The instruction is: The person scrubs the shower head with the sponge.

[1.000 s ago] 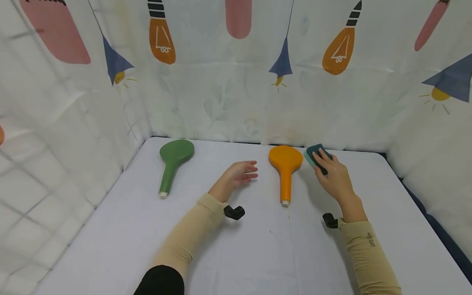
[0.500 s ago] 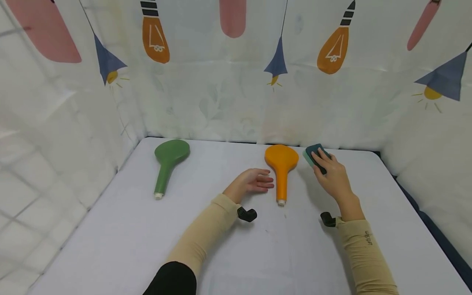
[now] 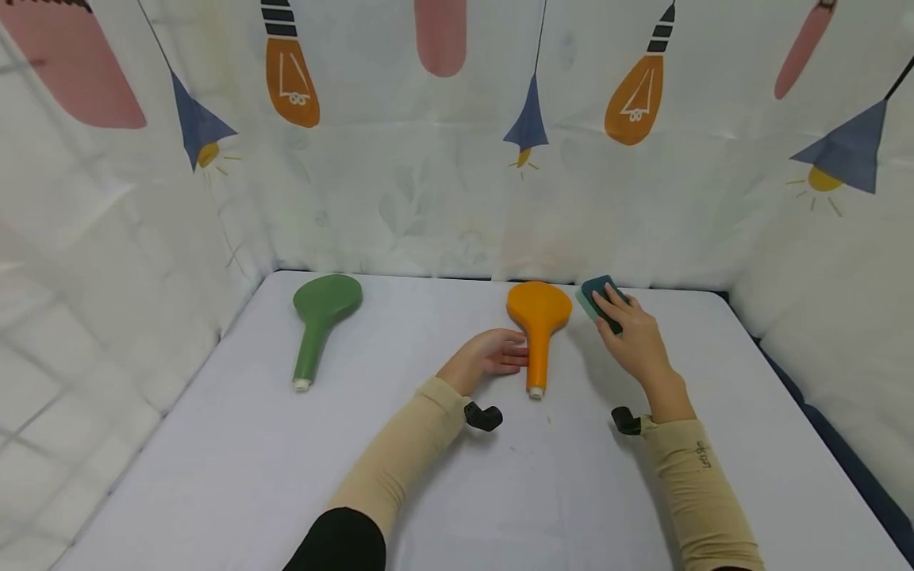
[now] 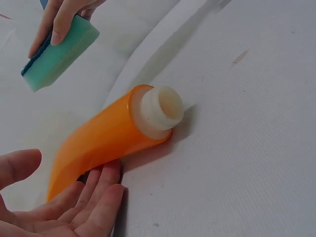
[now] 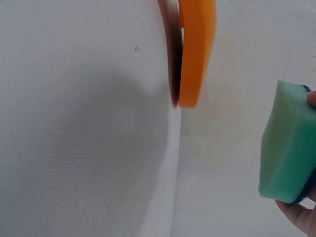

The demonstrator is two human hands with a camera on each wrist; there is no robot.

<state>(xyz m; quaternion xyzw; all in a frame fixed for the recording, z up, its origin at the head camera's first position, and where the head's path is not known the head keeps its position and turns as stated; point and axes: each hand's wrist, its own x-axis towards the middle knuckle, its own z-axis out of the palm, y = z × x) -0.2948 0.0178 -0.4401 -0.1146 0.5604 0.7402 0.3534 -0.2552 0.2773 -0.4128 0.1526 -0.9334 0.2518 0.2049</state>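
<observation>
An orange paddle-shaped plastic piece [image 3: 539, 305] lies on the table, its narrow handle toward me. The handle ends in a white hollow neck [image 4: 165, 106]. My left hand [image 3: 493, 354] is beside that handle, fingers extended and thumb apart. In the left wrist view its fingertips [image 4: 111, 173] reach the handle's lower side. Up and to the right, my right hand [image 3: 635, 337] grips a sponge [image 5: 289, 143], pale green with a dark blue-green scouring side. The sponge is held above the table, right of the orange head. Part of my right hand is cut off in its wrist view.
A green piece [image 3: 326, 305] of the same paddle shape lies at the back left of the white table [image 3: 571, 492]. A white curtain [image 3: 443, 190] printed with lamps and bulbs closes off the back and sides.
My left hand has moved right, from short of the orange piece to the side of its handle. My right hand keeps holding the sponge. The head view has shifted slightly.
</observation>
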